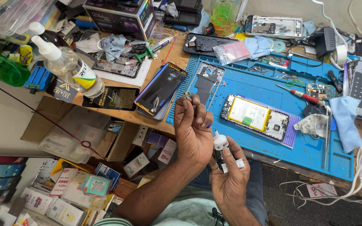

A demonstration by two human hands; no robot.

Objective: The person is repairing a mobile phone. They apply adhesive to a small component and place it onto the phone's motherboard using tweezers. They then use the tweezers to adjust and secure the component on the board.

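Head view: glue tube [221, 152] in right hand [230, 175].

Bright, even light; sharp focus, wide-angle edge distortion.

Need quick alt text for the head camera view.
Right hand holds a small glue tube while the left hand pinches something tiny above it. Beyond lies an opened phone on a blue mat.

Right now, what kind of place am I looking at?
Most likely a phone repair bench. An opened phone with its battery exposed lies on a blue repair mat, a red-handled screwdriver lies nearby, and the right hand holds a small glue tube beside the left hand.
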